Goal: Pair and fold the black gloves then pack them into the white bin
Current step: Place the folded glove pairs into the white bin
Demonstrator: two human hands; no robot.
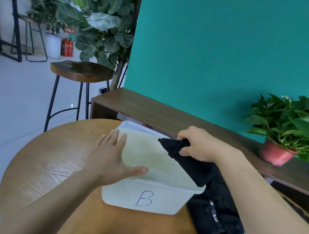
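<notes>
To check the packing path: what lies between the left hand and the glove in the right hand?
Head view: only the open mouth of the white bin lies between the left hand and the black glove that the right hand grips.

- Round wooden table (54,156) carries everything here.
- White bin (141,199), marked B, stands on it, right under the right hand (202,146) gripping a black glove (187,162).
- Heap of black gloves (215,220) lies below that gripping arm, just beside the bin.
</notes>
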